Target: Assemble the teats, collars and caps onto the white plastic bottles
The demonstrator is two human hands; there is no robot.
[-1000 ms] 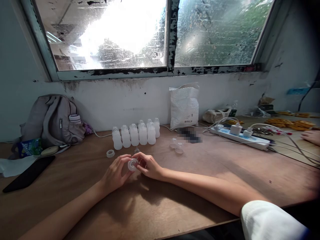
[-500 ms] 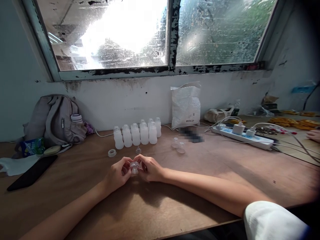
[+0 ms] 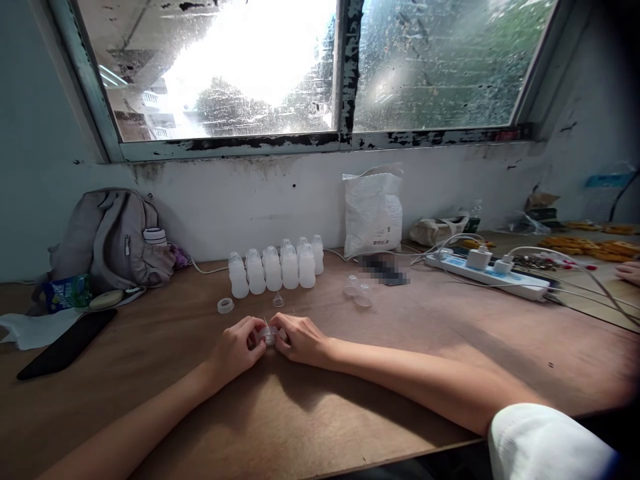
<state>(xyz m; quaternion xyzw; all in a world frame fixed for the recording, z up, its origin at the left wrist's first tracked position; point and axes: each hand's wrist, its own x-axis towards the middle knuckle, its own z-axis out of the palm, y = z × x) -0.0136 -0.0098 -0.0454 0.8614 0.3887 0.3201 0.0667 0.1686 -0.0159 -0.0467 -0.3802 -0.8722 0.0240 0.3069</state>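
Note:
Low over the table, my left hand and my right hand meet at a small translucent baby-bottle part, which looks like a nipple collar. The fingers of each hand pinch one side of it, hiding its edges. Just beyond my hands, a clear nipple stands on the table, with a loose white collar ring to its left. Several frosted baby bottles with clear tops stand in rows behind these. More clear nipples rest on the right.
On the left are a grey backpack and a black flat object. A white plastic bag leans against the wall. A power strip with cables lies at the right, and another person's hand shows at the far right edge.
The clear part between my hands has tipped; its domed shape showed before, and now a ring-like side shows. My fingers have shifted slightly around it.

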